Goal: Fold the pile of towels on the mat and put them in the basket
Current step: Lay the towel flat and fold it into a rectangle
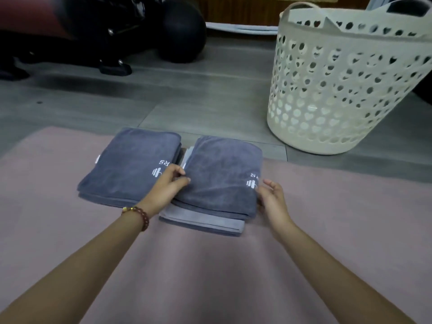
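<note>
1. Head view, layout: two folded stacks sit side by side on the pink mat (327, 218). The left stack (131, 164) is just beside the right stack (219, 181). The basket (339, 85) stands on the floor beyond the mat, to your right.
2. Hands: your left hand (168, 185) pinches the left edge of the right stack's dark top towel, fingers together on the cloth. Your right hand (272, 202) rests against the stack's right edge, fingers relaxed and apart, not clamped.
3. Step: folding looks finished, and you seem to be squaring or gathering the right stack. A lighter towel (203, 220) juts out underneath, so get both hands under it before lifting towards the basket.
4. Writing: each top towel bears a white dumbbell logo. "R S" reads on the left one; the rest is hidden.
</note>
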A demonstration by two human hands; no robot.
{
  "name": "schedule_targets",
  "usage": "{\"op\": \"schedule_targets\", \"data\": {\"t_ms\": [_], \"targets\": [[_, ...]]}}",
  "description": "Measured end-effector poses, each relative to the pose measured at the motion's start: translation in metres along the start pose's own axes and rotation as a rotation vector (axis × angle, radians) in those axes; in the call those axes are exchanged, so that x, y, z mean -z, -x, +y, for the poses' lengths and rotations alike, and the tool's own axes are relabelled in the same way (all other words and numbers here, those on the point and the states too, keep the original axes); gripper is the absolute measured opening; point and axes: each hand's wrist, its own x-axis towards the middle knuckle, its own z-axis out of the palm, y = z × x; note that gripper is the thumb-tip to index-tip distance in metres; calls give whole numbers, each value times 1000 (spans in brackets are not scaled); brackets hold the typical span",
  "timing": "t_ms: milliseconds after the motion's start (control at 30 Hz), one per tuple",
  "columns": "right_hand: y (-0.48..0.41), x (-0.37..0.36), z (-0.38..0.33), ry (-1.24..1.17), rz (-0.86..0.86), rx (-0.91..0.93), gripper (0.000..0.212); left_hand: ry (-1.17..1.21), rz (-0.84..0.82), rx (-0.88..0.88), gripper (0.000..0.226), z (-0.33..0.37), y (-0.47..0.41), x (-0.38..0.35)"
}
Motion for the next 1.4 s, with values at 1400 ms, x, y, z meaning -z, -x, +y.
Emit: {"op": "schedule_targets", "data": {"t_ms": [1400], "targets": [[-36,-43,11,195,101,169,53,-561,108,13,62,-12,2,-2]]}}
